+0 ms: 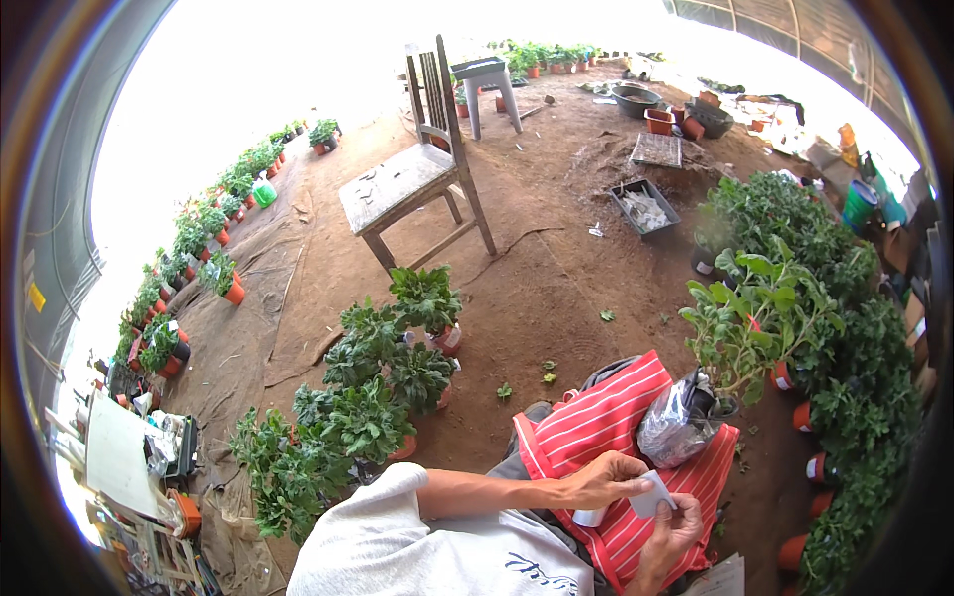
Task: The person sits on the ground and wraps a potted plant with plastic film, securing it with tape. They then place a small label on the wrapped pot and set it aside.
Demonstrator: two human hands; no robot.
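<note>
Between the fingertips of both hands is a small white paper label (648,498). My left hand (615,480) pinches its upper left edge, and my right hand (674,525) grips its lower right edge. A white roll (589,515) lies on the lap just below my left hand. The lap is covered by a red apron with white stripes (581,439). Above the hands, a potted plant wrapped in a clear plastic bag (674,428) rests on the apron, its leafy stems (753,313) leaning to the upper right.
Potted leafy plants (369,417) stand at the left, with a dense row (857,417) at the right. A wooden chair (410,179) stands on the soil floor ahead. Beyond are a black tray with white scraps (645,208), a grey stool (488,93) and a dark basin (635,99).
</note>
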